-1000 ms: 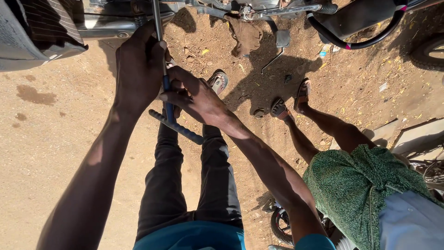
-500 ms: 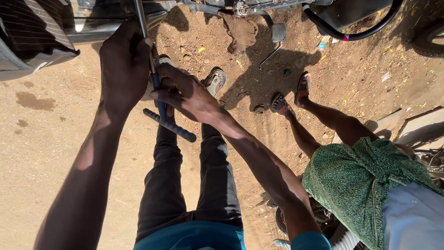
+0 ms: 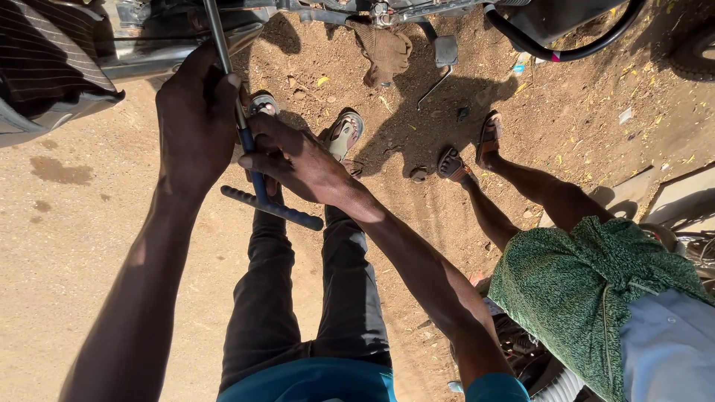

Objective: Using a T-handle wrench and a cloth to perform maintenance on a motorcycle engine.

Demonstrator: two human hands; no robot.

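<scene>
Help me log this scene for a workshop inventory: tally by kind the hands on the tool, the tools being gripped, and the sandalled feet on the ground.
Hands on the tool: 2, left hand and right hand
T-handle wrench: 1
Sandalled feet: 4, the person's own two and another person's two
Total: 7

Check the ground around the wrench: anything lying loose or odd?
A brown rag lies crumpled in the dirt under the motorcycle, with paper scraps scattered to the right. Both hands, left hand and right hand, grip the T-handle wrench normally.
</scene>
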